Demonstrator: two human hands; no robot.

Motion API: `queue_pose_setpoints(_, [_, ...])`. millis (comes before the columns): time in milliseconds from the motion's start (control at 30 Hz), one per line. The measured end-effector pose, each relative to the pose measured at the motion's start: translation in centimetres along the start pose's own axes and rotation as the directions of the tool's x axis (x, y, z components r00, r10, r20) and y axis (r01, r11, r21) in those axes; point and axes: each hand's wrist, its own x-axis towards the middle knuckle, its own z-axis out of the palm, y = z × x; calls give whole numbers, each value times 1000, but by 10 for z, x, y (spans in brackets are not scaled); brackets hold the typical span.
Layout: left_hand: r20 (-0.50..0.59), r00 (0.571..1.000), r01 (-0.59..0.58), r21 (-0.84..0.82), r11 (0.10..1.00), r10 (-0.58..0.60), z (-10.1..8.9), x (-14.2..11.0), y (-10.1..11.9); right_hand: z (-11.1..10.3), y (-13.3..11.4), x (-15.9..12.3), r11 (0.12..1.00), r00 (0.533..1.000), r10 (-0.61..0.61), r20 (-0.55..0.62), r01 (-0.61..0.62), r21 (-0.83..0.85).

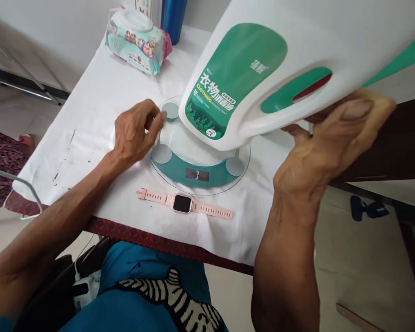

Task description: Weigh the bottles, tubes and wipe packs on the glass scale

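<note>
My right hand [327, 150] grips the handle of a big white and green detergent bottle [263, 64], held tilted in the air above a round glass scale [197, 173] with a teal band and a dark display. My left hand [136, 131] rests at the scale's left rim with curled fingers touching the glass near a grey pad. In front of the scale a pink smartwatch [182, 203] lies flat on the white cloth [100, 115].
A pack of wet wipes [136, 41] lies at the back of the table, with a blue bottle [173, 16] behind it. A dark wooden piece of furniture [394, 143] stands to the right. Tiled floor lies on both sides.
</note>
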Motion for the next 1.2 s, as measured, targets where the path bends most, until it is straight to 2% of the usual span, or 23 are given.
queue_pose_setpoints(33, [56, 995, -87, -18, 996, 88, -6, -9, 14, -9, 8, -7, 998, 998, -51, -29, 52, 36])
queue_pose_setpoints(67, [162, 964, -202, -58, 978, 209, -13, -19, 29, -17, 17, -13, 995, 994, -86, -69, 89, 48])
queue_pose_setpoints(100, [277, 898, -324, -112, 939, 343, -19, -30, 44, -24, 27, -18, 994, 987, -100, -122, 105, 38])
queue_pose_setpoints(133, [366, 835, -396, -117, 911, 410, -25, -41, 58, -29, 36, -23, 995, 981, -93, -171, 95, 3])
queue_pose_setpoints(200, [539, 735, -451, -64, 890, 411, -34, -61, 77, -36, 52, -29, 997, 965, -63, -256, 52, -48])
queue_pose_setpoints(267, [627, 677, -493, -2, 870, 385, -37, -79, 86, -38, 60, -32, 998, 958, -32, -284, 15, -63])
queue_pose_setpoints(367, [664, 653, -541, 73, 838, 364, -34, -95, 86, -36, 61, -32, 996, 966, -65, -249, 47, -76])
queue_pose_setpoints(467, [641, 682, -554, 138, 821, 352, -26, -104, 83, -38, 56, -31, 992, 969, -95, -229, 75, -98])
queue_pose_setpoints(633, [632, 687, -529, 95, 844, 359, -21, -110, 80, -47, 56, -33, 994, 966, -4, -260, -24, -103])
queue_pose_setpoints(700, [619, 706, -447, 13, 895, 344, -25, -108, 81, -49, 58, -33, 993, 965, 42, -258, -68, -95])
queue_pose_setpoints(733, [610, 726, -363, -53, 930, 318, -27, -106, 81, -50, 58, -33, 994, 966, 50, -254, -74, -84])
queue_pose_setpoints(800, [593, 777, -106, -208, 972, 212, -35, -99, 84, -49, 59, -32, 996, 967, 40, -252, -58, -63])
queue_pose_setpoints(867, [605, 791, 177, -366, 914, 89, -43, -90, 89, -48, 59, -32, 997, 968, 24, -251, -41, -63])
queue_pose_setpoints(900, [626, 778, 293, -438, 850, 55, -46, -85, 92, -47, 59, -33, 996, 968, 23, -251, -43, -73])
queue_pose_setpoints(967, [694, 718, 489, -559, 670, 55, -51, -78, 99, -46, 60, -33, 996, 967, 26, -255, -48, -81])
queue_pose_setpoints(1067, [785, 602, 734, -616, 286, 147, -53, -73, 109, -44, 62, -34, 998, 967, 24, -252, -36, -46])
queue_pose_setpoints(1100, [797, 578, 782, -603, 159, 176, -52, -73, 113, -44, 63, -34, 999, 969, 20, -246, -29, -34])
queue_pose_setpoints(1133, [797, 570, 807, -589, 49, 201, -51, -74, 116, -44, 64, -34, 999, 971, 15, -239, -22, -28])
queue_pose_setpoints(1200, [769, 587, 807, -581, -107, 254, -48, -75, 120, -44, 65, -33, 999, 977, 3, -215, -10, -34])
